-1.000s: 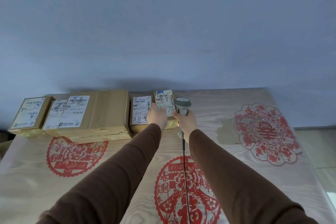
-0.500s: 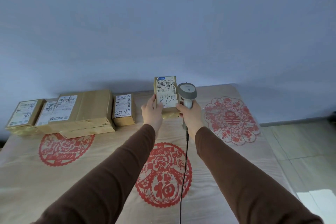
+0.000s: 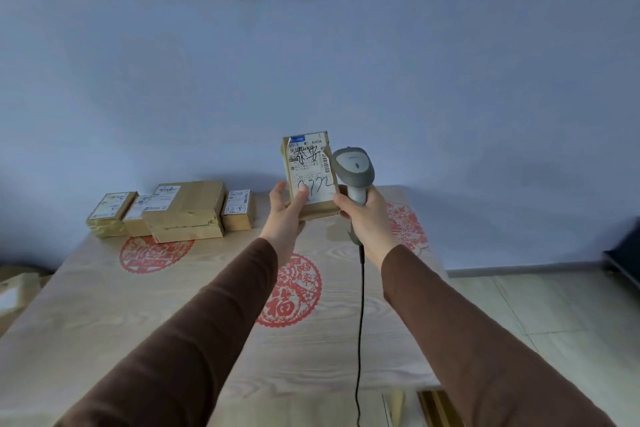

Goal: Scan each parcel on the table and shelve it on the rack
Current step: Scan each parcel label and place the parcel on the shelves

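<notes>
Four parcels [image 3: 188, 210] wait in a row at the counter's [image 3: 104, 322] far left; the left hand [image 3: 284, 215] grips the raised parcel [image 3: 309, 174] upright, label facing the person; just right, touching it, the right hand [image 3: 367, 218] is wrapped around the scanner [image 3: 355, 170]; no rack is visible.

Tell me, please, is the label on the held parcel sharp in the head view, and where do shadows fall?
Head view: the held parcel shows large handwriting legibly, its fine print blurs; soft shadows lie on the wall behind the table parcels; wide-angle bending curves the table edges.
</notes>
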The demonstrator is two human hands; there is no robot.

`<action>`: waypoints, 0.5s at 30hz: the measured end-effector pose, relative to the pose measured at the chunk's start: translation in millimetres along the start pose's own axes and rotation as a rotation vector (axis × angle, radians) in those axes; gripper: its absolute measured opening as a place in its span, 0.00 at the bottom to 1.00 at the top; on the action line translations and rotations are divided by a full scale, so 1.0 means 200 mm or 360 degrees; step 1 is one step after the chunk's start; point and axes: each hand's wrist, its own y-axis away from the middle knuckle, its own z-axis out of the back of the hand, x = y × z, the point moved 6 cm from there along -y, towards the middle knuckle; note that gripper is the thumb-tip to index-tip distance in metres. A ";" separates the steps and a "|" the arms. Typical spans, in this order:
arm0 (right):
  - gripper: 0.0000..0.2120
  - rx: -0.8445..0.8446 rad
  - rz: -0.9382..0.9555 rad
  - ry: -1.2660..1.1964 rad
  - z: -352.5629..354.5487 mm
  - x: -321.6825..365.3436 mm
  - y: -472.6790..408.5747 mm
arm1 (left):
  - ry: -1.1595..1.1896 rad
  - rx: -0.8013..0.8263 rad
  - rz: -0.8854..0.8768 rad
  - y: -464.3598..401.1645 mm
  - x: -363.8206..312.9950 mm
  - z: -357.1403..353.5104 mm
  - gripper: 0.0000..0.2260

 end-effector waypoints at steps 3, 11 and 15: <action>0.08 -0.0041 0.0143 0.0020 0.07 0.17 0.15 | -0.0036 0.0032 -0.0054 0.14 -0.08 -0.03 0.29; 0.17 0.0110 0.0293 0.0023 0.05 0.53 0.46 | -0.0066 0.0120 -0.0206 0.33 -0.22 -0.05 0.18; 0.20 0.0078 0.0262 0.0083 -0.01 0.56 0.53 | -0.0103 0.0107 -0.0279 0.35 -0.25 -0.04 0.18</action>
